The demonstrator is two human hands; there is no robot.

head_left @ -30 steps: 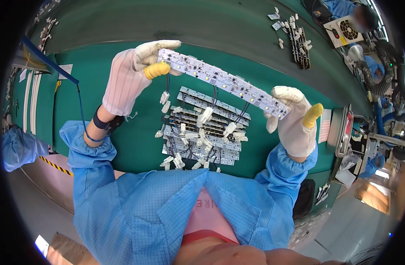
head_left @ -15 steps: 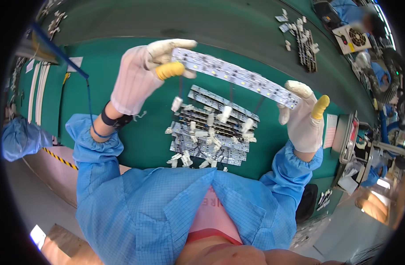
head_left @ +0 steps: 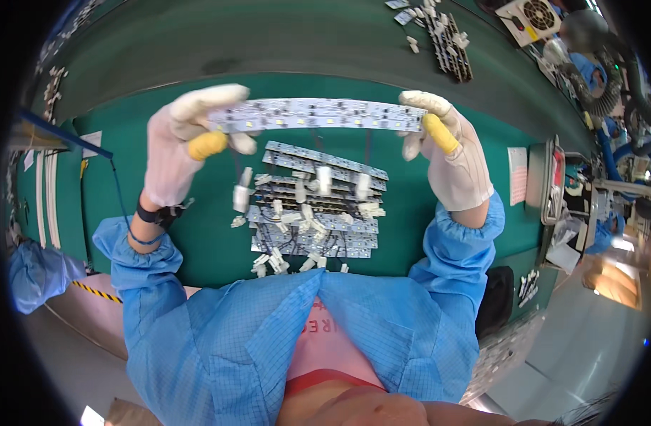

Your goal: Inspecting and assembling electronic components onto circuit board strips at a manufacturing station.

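A white LED circuit board strip (head_left: 318,113) is held up level between my gloved hands, its small components facing me. My left hand (head_left: 198,131) pinches its left end, thumb in a yellow finger cot in front and fingers behind. At the other end, my right hand (head_left: 446,138) grips the strip the same way. Thin wires hang from it, ending in white connectors (head_left: 324,181). Below lies a stack of similar LED strips (head_left: 315,234) on the green mat, with several loose white connectors and dark wires spread over it.
A dark conveyor-like surface (head_left: 304,46) runs along the far side, carrying another bundle of strips (head_left: 446,42). A blue wrist-strap cord (head_left: 119,184) runs from my left wrist to the upper left. On the right stand a metal-edged tray (head_left: 553,181) and a boxed fan unit (head_left: 530,20).
My right hand now pinches the strip's right end with its thumb, which stood away from it before. The strip has turned from slanting down rightward to nearly level, and shifted left.
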